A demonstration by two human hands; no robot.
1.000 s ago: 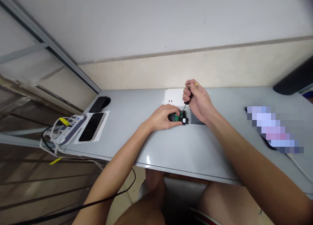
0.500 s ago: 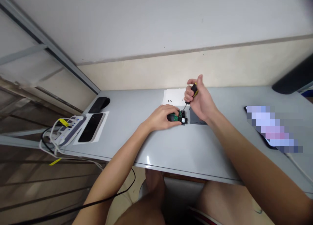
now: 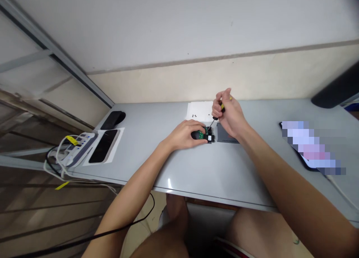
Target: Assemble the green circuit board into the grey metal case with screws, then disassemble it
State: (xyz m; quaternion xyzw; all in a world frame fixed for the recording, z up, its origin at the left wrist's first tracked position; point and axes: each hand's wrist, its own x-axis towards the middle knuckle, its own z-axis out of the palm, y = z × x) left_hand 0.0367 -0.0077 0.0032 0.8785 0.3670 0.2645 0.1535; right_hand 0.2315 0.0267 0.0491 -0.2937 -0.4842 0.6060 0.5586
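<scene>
My left hand lies closed over a small black device with a green circuit board showing, pressing it to the grey table. My right hand is wrapped round the black and yellow handle of a small screwdriver, whose tip points down onto the board. A dark grey flat cover lies just right of the device, partly under my right wrist. Behind them a white sheet carries a few tiny dark screws.
At the left end lie a black phone on white paper, a black oblong object and a white power strip with cables. A blurred object lies at the right, a dark shape beyond it. The wall stands close behind.
My right hand's fingers have shifted round the screwdriver handle, opening half a second ago and closing again. The left hand and device have stayed put.
</scene>
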